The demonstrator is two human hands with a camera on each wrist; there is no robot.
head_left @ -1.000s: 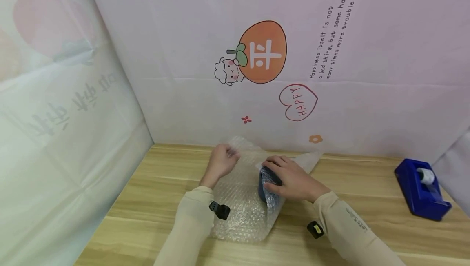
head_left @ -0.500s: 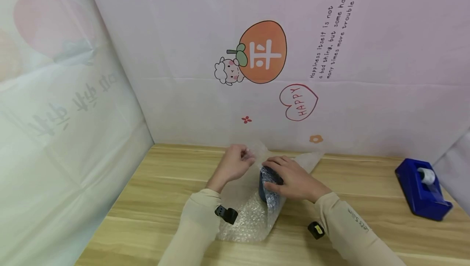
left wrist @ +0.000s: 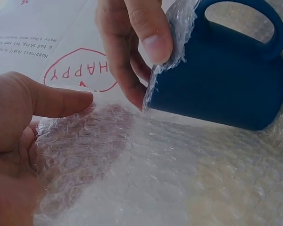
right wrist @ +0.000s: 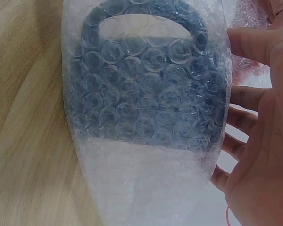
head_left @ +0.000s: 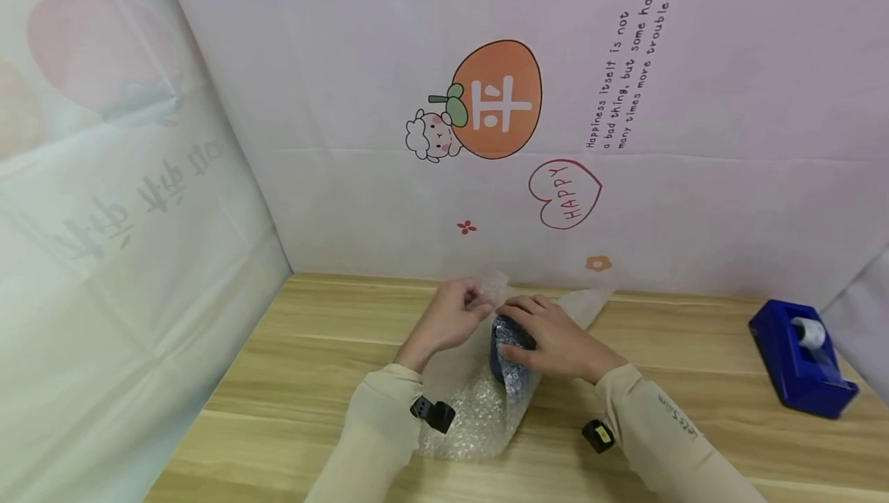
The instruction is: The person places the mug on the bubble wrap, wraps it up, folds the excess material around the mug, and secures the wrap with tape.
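A blue mug (left wrist: pixel 221 75) lies on its side on a sheet of bubble wrap (head_left: pixel 479 410), part of which is folded over one side of it. My right hand (head_left: pixel 556 341) grips the mug by its rim end, over the folded wrap. Through the bubbles, the right wrist view shows the mug's body and handle (right wrist: pixel 144 8). My left hand (head_left: pixel 447 322) pinches the far left edge of the sheet between thumb and fingers, lifting it close to the mug. In the left wrist view the raised bubble wrap (left wrist: pixel 89 150) runs from that thumb toward the mug.
To the right on the wooden table (head_left: pixel 292 379) stands a blue tape dispenser (head_left: pixel 799 364) with a roll of clear tape. A printed white cloth (head_left: pixel 347 202) hangs behind the table, and another white cloth (head_left: pixel 139 279) hangs at the left.
My left hand has moved right, toward the mug, drawing the left edge of the bubble wrap along with it. My right hand and the mug have stayed nearly in place.
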